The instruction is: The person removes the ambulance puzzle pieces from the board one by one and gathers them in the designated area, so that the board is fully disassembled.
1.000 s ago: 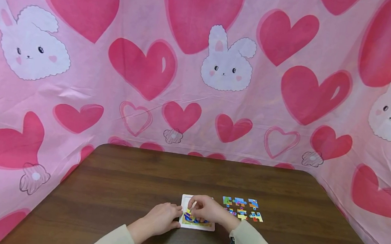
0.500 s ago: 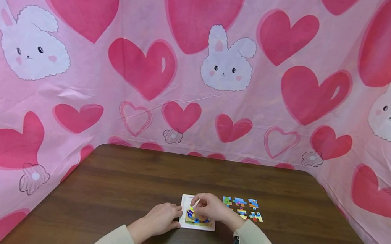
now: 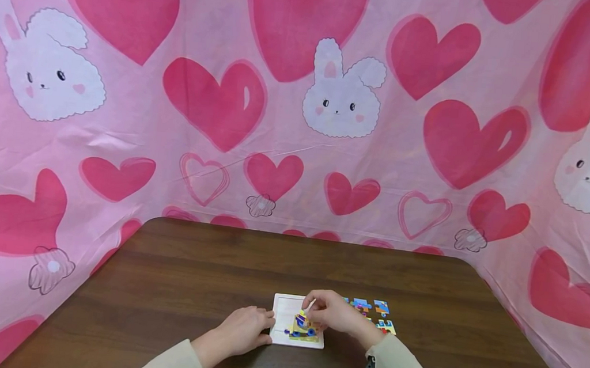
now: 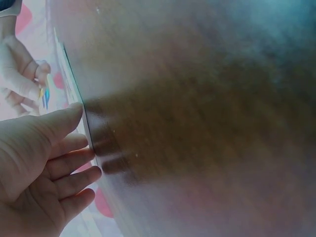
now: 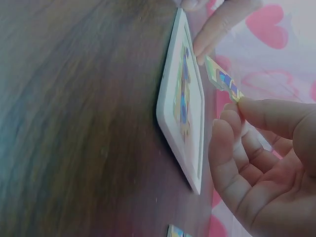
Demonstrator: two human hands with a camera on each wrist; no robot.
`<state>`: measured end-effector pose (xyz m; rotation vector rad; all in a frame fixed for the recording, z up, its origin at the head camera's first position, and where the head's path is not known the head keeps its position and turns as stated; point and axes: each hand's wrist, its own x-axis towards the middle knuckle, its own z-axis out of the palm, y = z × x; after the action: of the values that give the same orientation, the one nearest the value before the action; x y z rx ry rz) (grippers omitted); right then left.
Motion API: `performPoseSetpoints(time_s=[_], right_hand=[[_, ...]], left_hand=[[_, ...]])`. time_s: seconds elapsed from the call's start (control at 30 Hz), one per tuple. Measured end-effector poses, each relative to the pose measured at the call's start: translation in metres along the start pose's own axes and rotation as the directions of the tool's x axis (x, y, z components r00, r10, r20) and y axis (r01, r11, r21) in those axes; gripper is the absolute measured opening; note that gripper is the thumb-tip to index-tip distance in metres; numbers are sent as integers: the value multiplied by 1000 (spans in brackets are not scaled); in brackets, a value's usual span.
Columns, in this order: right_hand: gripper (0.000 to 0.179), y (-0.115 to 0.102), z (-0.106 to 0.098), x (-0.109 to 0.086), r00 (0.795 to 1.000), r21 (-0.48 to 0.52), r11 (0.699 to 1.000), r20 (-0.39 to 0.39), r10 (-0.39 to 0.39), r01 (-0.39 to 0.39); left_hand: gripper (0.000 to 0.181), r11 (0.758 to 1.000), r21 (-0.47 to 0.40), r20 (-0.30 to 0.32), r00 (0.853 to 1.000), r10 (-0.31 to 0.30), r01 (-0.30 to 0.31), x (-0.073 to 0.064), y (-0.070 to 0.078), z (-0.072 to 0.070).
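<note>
Puzzle piece (image 5: 224, 80) above the white tray (image 3: 285, 308), pinched at the fingertips of the right hand (image 3: 334, 313); left hand (image 3: 243, 328), fingers loosely extended, touching the tray's edge.

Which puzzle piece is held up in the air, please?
The piece pinched in the right grip, above the white tray; the other pieces lie flat in the tray or on the table.

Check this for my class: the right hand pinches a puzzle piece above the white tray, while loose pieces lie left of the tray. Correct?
Not quite: the loose pieces lie right of the white tray, as the head view shows. The rest stands.
</note>
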<state>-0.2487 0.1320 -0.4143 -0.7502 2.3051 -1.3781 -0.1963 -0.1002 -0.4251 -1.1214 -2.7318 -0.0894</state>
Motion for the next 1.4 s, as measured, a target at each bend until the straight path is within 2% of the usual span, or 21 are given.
performPoseSetpoints(time_s=[0.27, 0.77, 1.4], right_hand=[[8, 7, -12, -9, 1000, -40, 999, -19, 11, -12], [9, 20, -39, -34, 998, -11, 999, -48, 34, -34], [6, 38, -52, -61, 998, -28, 998, -13, 56, -56]], left_hand=[[18, 1000, -4, 10, 1000, -7, 7, -1, 0, -1], [18, 1000, -3, 17, 1000, -3, 4, 0, 1, -3], [17, 1000, 6, 7, 1000, 1, -1, 0, -1, 2]])
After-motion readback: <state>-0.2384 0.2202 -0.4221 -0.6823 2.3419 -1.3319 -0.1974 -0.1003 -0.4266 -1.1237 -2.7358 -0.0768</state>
